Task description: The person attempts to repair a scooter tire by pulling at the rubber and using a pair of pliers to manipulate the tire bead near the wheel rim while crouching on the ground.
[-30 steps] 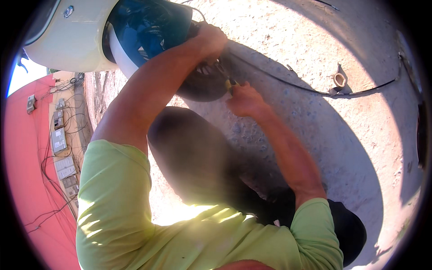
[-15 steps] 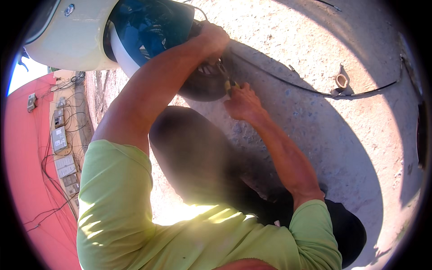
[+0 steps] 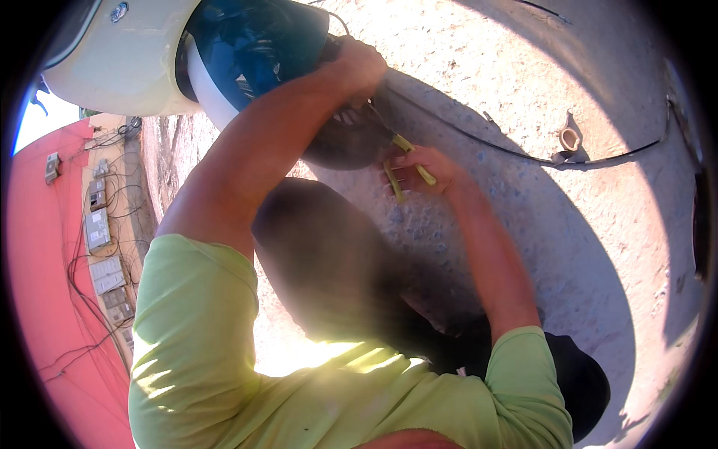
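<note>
My left hand (image 3: 362, 66) is closed at the lower end of the teal-and-white vehicle panel (image 3: 254, 52), above a dark wheel (image 3: 340, 150); what its fingers grip is hidden. My right hand (image 3: 426, 168) holds pliers with yellow handles (image 3: 407, 146), the handles spread well apart. The pliers' metal end reaches in beside the wheel, just below my left hand, and the tips are too small to make out.
A black cable (image 3: 516, 153) runs right across the ground, past a ring-shaped metal part (image 3: 568, 138). My dark-clad knee (image 3: 307, 217) is under my arms. Far left, a pink wall (image 3: 45, 262) stands beside meter boxes (image 3: 97, 228) with tangled wires.
The pliers' handles have opened wide in my right hand, whose fingers have shifted on them. My left hand has moved slightly right, and the vehicle sits slightly further right in the picture.
</note>
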Motion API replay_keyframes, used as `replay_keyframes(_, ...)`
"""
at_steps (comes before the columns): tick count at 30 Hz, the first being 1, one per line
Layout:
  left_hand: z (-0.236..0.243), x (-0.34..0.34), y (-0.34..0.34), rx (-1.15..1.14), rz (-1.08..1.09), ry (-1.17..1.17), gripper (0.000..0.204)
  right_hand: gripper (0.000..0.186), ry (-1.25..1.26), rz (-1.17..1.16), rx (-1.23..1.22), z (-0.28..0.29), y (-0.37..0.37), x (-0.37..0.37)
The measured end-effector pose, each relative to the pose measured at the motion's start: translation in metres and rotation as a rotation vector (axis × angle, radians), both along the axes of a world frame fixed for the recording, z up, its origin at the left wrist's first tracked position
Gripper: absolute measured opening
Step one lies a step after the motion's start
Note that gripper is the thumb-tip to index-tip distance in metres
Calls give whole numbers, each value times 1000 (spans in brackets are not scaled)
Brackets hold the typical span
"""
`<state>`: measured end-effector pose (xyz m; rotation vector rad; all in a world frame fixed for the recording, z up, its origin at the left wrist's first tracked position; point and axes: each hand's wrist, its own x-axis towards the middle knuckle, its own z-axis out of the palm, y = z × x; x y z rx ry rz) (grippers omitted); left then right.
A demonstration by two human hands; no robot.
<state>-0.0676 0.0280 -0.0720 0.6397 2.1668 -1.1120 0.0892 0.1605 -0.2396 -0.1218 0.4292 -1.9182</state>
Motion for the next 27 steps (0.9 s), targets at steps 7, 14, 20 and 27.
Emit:
replay_keyframes(7,8,4,9,-92,72,-20,62,53,-73,69,-44,20,7,-6)
replay_keyframes(14,2,1,14,-99,81,-17,66,40,679,-60,597,10,-4,-5)
replay_keyframes(20,4,2,-2,-44,49,-3,64,47,916,262,896,95,1,-21)
replay_keyframes(27,4,0,5,-52,49,-18,64,51,1055,150,1148,97,-14,-3)
